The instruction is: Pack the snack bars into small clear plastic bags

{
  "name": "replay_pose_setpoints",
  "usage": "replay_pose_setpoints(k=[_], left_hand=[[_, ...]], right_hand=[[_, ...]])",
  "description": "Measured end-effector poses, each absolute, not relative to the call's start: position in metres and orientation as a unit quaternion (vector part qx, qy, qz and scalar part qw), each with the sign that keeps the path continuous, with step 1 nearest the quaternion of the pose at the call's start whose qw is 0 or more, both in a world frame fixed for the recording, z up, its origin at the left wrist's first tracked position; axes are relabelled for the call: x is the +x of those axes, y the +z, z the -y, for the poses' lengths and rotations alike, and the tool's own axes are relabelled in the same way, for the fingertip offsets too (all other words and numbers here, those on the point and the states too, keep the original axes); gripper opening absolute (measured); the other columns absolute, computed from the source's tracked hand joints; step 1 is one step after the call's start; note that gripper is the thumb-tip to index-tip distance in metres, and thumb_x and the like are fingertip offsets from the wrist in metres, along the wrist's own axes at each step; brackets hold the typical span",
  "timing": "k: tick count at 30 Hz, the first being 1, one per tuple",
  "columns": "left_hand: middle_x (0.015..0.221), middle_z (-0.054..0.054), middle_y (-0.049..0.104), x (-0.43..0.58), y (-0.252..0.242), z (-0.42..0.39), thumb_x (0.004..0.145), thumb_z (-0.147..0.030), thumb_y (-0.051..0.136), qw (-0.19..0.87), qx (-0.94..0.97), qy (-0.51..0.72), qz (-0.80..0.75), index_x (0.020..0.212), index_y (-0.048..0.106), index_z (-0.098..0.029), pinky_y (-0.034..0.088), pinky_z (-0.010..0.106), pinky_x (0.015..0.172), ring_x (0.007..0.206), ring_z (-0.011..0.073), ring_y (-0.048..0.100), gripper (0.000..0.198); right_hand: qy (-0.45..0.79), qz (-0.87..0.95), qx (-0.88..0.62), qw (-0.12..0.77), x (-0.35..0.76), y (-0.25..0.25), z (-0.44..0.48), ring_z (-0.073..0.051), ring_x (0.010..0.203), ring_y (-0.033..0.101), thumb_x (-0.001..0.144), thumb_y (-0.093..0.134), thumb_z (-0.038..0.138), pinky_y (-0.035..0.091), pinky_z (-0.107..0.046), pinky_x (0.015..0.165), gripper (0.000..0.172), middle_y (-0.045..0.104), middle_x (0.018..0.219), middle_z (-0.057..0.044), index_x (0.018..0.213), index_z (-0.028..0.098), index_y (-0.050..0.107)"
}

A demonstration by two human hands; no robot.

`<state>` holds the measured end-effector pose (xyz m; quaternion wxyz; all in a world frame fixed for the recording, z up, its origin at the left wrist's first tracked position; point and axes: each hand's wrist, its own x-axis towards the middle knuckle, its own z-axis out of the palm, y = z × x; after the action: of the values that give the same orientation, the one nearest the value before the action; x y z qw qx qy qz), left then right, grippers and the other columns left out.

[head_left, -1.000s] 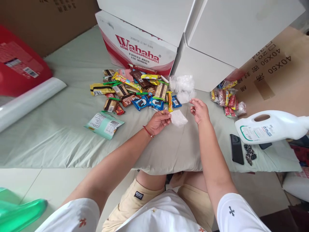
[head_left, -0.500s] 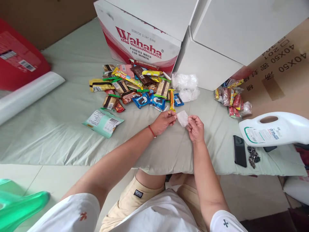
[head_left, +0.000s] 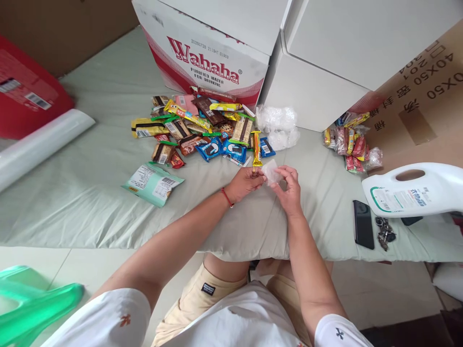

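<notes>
Between my hands is a small translucent plastic bag [head_left: 270,169], thin and whitish. My left hand [head_left: 246,183] pinches its left edge, a red string bracelet on the wrist. My right hand [head_left: 289,188] has thumb and fingers on the bag's right side. Just beyond them lie a yellow-wrapped snack stick [head_left: 256,150] and a heap of packaged snacks [head_left: 217,123], among them blue biscuit packets [head_left: 234,152]. Crumpled clear plastic bags [head_left: 277,125] sit right of the heap. A mint-green snack packet [head_left: 154,184] lies to the left.
A Wahaha carton [head_left: 206,58] and white boxes [head_left: 325,82] stand behind. Bagged snacks [head_left: 349,144], a white detergent bottle [head_left: 415,190], a phone [head_left: 363,224] and keys [head_left: 385,233] lie to the right. At the left are a plastic roll [head_left: 47,144] and a red container [head_left: 32,91].
My right hand has shifted slightly up and left, its fingers now spread further over the plastic bag. The bag looks more bunched. My left hand stays nearly in place.
</notes>
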<state>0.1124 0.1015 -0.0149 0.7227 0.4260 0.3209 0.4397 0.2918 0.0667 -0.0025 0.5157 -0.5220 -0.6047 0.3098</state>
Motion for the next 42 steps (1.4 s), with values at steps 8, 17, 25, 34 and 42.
replay_pose_setpoints(k=[8,17,25,34,42], left_hand=[[0.062,-0.003,0.059,0.111,-0.009,-0.101,0.069,-0.036,0.081,0.72,0.421,0.444,-0.327,0.076,0.061,-0.017,0.031,0.022,0.049,0.052,0.0073,0.046,0.028],[0.068,-0.003,0.055,0.108,-0.004,-0.1,0.072,-0.039,0.077,0.747,0.361,0.464,-0.31,0.078,0.055,-0.019,0.03,0.021,0.048,0.054,0.0075,0.047,0.031],[0.09,0.0,0.063,0.116,-0.014,-0.091,0.066,-0.021,0.085,0.585,0.538,0.472,-0.382,0.104,0.062,-0.02,0.043,0.026,0.07,0.074,0.0146,0.055,0.044],[0.077,0.0,0.062,0.119,-0.014,-0.086,0.088,-0.024,0.065,0.486,0.636,0.474,-0.367,0.088,0.067,-0.02,0.04,0.026,0.071,0.071,0.0154,0.053,0.004],[0.081,-0.002,0.057,0.112,-0.019,-0.104,0.076,-0.044,0.081,0.611,0.391,0.581,-0.369,0.084,0.061,-0.02,0.039,0.023,0.067,0.071,0.0117,0.047,0.032]], right_hand=[[0.389,0.456,-0.528,0.602,0.297,-0.012,-0.074,-0.011,0.069,0.052,0.081,0.08,0.044,0.048,-0.025,0.066,0.018,0.061,0.078,0.002,0.085,0.027,0.075],[0.482,0.352,-0.483,0.64,0.305,0.0,-0.076,-0.008,0.056,0.043,0.07,0.087,0.043,0.04,-0.02,0.051,0.027,0.048,0.063,0.006,0.077,0.024,0.07],[0.426,0.511,-0.508,0.547,0.294,-0.006,-0.066,-0.014,0.07,0.054,0.085,0.071,0.062,0.047,-0.025,0.065,0.037,0.065,0.079,0.001,0.089,0.026,0.076],[0.412,0.463,-0.552,0.558,0.297,-0.013,-0.073,-0.011,0.063,0.05,0.08,0.079,0.047,0.043,-0.024,0.062,0.028,0.059,0.067,0.005,0.075,0.022,0.07],[0.538,0.25,-0.47,0.654,0.318,0.003,-0.08,-0.006,0.054,0.044,0.068,0.087,0.039,0.034,-0.017,0.043,0.034,0.051,0.064,0.007,0.072,0.022,0.058]])
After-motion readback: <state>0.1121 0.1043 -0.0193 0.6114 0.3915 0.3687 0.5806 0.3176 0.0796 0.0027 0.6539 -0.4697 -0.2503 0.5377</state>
